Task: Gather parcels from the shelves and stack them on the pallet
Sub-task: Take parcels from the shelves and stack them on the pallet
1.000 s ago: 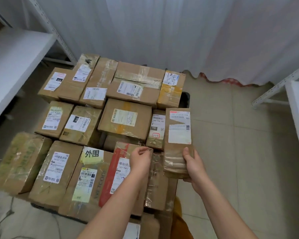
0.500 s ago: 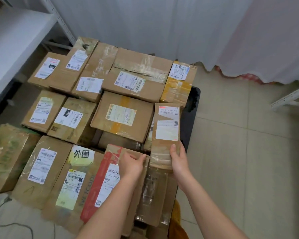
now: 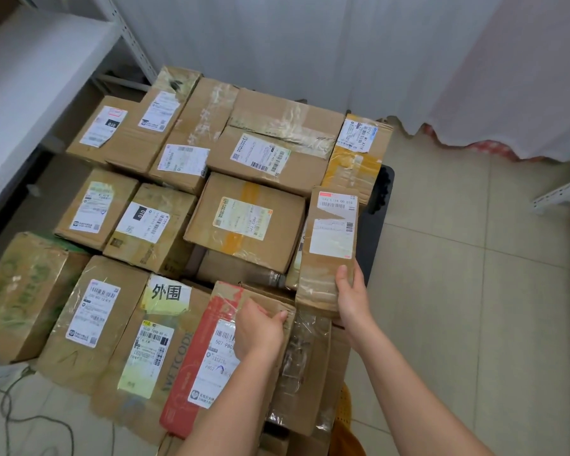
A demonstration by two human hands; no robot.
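Right hand [image 3: 351, 301] grips the near end of a narrow parcel [image 3: 329, 248], thumb on top and fingers curled under its right edge; the parcel points away from the hand along the right margin of the stack, far end resting by a yellow-taped box [image 3: 356, 159]. Left hand [image 3: 260, 327] is curled over the far edge of a red-striped box [image 3: 211, 350] directly under it, apparently steadying or shifting it; whether it is gripping or only pressing, I cannot tell. Risk, as a judgement: the narrow parcel sits at the outer edge, with the black pallet [image 3: 379, 199] exposed just beyond the right hand. If released while only partly supported by the boxes beneath, it may tip off toward the tiled floor [image 3: 474, 291]. The gap between the hands looks tight, so forcing the parcel in could push the neighbouring boxes out of line. The loose clear tape under the right hand could also snag. Count: two hands; one parcel in hand; roughly a dozen parcels visible on top of the stack, lower layers mostly hidden; one pallet; white shelf [image 3: 30, 77] far left of the left hand, a rack corner [image 3: 560, 192] far right.
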